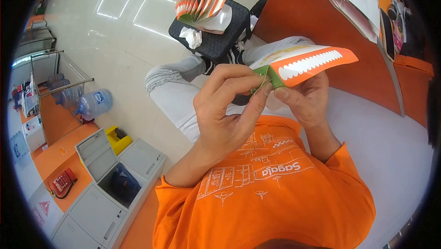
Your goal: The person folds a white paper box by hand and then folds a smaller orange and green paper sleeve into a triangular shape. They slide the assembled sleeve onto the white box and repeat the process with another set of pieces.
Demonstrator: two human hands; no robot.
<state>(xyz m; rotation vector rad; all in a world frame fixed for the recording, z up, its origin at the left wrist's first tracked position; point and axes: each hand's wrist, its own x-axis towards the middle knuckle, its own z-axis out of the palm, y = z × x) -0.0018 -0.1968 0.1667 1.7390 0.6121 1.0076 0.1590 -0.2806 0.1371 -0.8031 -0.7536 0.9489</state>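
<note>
In front of my chest I hold a flat folded card carton (312, 66), orange and white with a green end. My left hand (227, 104) is closed, with its thumb and index finger pinching a thin green flap at that end. My right hand (305, 99) grips the carton from below, its thumb on the lower edge near the green end and its other fingers mostly hidden behind the card. A fanned stack of similar orange, white and green cartons (200, 8) stands on a black stool (234, 19) beyond my knees.
A crumpled white tissue (190, 37) lies on the stool. To the right rises an orange desk panel (312, 14). On the left are grey lockers (96, 212) with one door up, a yellow container (118, 139), water bottles (94, 104) and a fire extinguisher (62, 182).
</note>
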